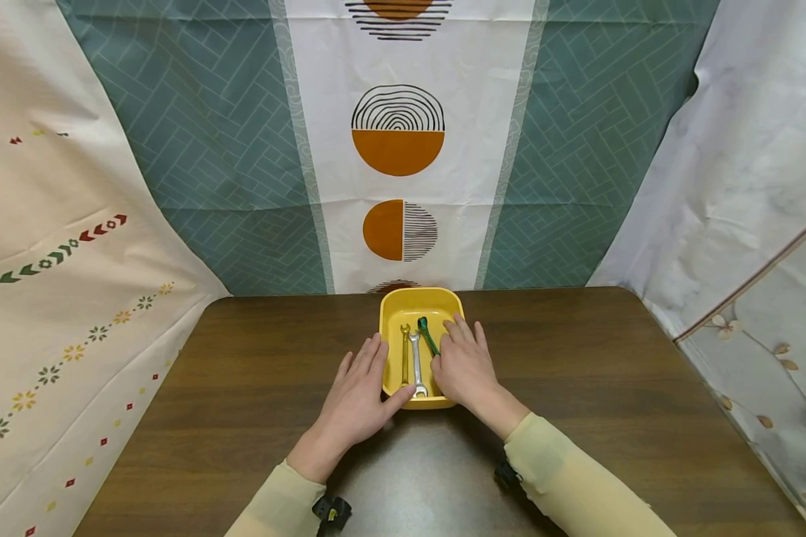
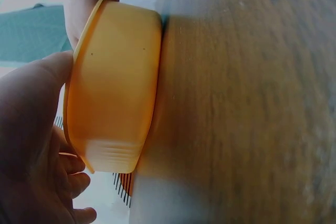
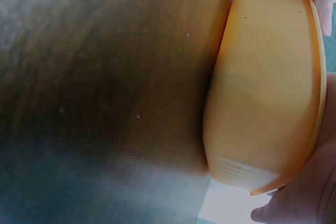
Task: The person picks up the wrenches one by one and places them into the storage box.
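A yellow tray (image 1: pixel 422 298) sits on the table with wrenches lying lengthwise in it. My left hand (image 1: pixel 357 406) rests along its left side, fingers straight and thumb over the near rim. Right beside that thumb is the lower end of a silver open-ended wrench (image 1: pixel 416 362). To its left lies a gold wrench (image 1: pixel 405 354). On the right, my right hand (image 1: pixel 466 365) reaches over the rim and pinches a green wrench (image 1: pixel 426 334), which slants and has its lower part hidden by the hand. Both wrist views show the outer wall of the tray.
The dark wooden table (image 1: pixel 275 358) ends just behind the tray. A patterned cloth (image 1: pixel 403 186) hangs behind that back edge, and more printed cloths hang at the left and right sides.
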`<state>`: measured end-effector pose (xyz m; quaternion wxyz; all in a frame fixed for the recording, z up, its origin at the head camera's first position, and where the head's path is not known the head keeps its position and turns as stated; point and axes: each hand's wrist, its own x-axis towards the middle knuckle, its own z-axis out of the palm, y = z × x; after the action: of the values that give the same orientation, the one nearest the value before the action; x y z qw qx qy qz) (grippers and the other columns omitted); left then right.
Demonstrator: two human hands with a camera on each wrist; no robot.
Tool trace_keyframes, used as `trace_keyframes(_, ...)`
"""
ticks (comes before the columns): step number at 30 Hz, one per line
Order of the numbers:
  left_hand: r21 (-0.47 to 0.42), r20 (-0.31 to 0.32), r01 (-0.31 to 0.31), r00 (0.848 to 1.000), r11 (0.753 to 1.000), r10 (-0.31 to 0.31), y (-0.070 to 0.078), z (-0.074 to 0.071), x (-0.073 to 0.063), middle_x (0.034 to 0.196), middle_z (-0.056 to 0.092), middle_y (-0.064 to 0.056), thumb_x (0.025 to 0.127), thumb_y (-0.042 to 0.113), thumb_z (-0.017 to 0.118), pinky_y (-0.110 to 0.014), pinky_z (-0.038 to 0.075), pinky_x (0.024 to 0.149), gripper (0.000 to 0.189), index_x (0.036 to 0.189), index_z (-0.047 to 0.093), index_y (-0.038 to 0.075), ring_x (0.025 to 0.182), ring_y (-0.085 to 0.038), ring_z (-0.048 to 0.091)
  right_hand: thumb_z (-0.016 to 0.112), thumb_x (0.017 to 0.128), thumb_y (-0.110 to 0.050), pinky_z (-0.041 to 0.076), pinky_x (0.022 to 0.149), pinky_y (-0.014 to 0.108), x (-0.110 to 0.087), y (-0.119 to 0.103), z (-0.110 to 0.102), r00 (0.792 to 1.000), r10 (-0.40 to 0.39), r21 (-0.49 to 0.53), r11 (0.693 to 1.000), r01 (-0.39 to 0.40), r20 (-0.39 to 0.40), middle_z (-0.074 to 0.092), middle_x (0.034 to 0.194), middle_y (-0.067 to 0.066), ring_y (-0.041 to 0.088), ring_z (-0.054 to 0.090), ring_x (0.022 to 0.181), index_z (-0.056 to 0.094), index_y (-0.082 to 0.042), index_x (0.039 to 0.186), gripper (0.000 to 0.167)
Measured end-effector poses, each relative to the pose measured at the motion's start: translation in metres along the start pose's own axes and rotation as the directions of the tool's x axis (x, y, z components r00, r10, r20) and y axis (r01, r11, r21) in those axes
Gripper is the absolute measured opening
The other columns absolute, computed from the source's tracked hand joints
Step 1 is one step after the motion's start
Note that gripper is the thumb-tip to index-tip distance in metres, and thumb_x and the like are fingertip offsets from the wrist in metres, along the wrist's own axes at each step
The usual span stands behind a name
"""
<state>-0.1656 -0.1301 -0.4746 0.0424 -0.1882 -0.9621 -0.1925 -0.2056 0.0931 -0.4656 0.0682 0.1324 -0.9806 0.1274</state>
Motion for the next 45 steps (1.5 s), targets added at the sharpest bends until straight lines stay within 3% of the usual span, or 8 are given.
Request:
trace_keyframes(10, -0.002, 0.0, -0.004, 1.0, 1.0, 0.004, 0.0003, 0.0, -0.0003, 0.18, 0.025, -0.019, 0.105, 0.068, 0.061, -0.063, 0.019, 0.132, 0.1, 0.17, 0.035, -0.003, 0.167, -0.036, 0.024, 0.066, 0.105, -0.023, 0.016, 0.132, 0.064, -0.0004, -0.0018, -0.001, 1.0, 0.004, -0.035, 0.999, -0.003, 0.03, 0.047, 0.168, 0.022, 0.039, 0.026, 0.165, 0.072, 0.008, 0.126, 0.038)
trace_keyframes(25, 0.007, -0.007, -0.01, 1.0, 1.0, 0.01, -0.0003, -0.0001, -0.0002, 0.18, 0.026, -0.02, 0.106, 0.068, 0.061, -0.063, 0.02, 0.132, 0.099, 0.17, 0.035, -0.003, 0.167, -0.037, 0.024, 0.07, 0.105, -0.027, 0.013, 0.133, 0.064, -0.0001, -0.0024, 0.0011, 1.0, 0.01, -0.022, 1.0, -0.01, 0.009, 0.051, 0.165, 0.02, 0.038, 0.026, 0.165, 0.072, 0.004, 0.114, 0.032)
trace_keyframes(38, -0.005, -0.002, -0.005, 1.0, 1.0, 0.005, 0.0002, -0.0014, 0.0008, 0.18, 0.025, -0.02, 0.105, 0.067, 0.062, -0.063, 0.019, 0.132, 0.099, 0.17, 0.035, -0.004, 0.167, -0.037, 0.024, 0.069, 0.102, -0.017, 0.016, 0.133, 0.064, -0.0002, -0.0002, 0.0011, 0.999, -0.003, 0.013, 1.0, 0.003, -0.034, 0.053, 0.163, 0.021, 0.039, 0.031, 0.164, 0.064, -0.007, 0.1, 0.011)
trace_keyframes(41, -0.003, 0.002, -0.004, 1.0, 1.0, 0.004, 0.0002, -0.0015, 0.0004, 0.18, 0.025, -0.02, 0.105, 0.068, 0.062, -0.063, 0.019, 0.132, 0.1, 0.17, 0.035, -0.004, 0.167, -0.037, 0.024, 0.069, 0.103, -0.019, 0.014, 0.133, 0.063, -0.0001, -0.0002, 0.0013, 1.0, 0.004, 0.023, 1.0, -0.004, -0.023, 0.051, 0.164, 0.02, 0.039, 0.029, 0.164, 0.066, -0.006, 0.104, 0.013)
trace_keyframes(45, 0.001, 0.003, -0.006, 1.0, 1.0, 0.006, -0.0004, -0.0013, 0.0004, 0.18, 0.025, -0.02, 0.105, 0.068, 0.061, -0.063, 0.02, 0.132, 0.1, 0.17, 0.035, -0.003, 0.167, -0.038, 0.024, 0.069, 0.105, -0.022, 0.012, 0.134, 0.063, -0.0007, -0.0009, 0.0012, 1.0, 0.006, 0.039, 0.999, -0.006, -0.02, 0.049, 0.166, 0.02, 0.039, 0.028, 0.165, 0.07, -0.001, 0.125, 0.029)
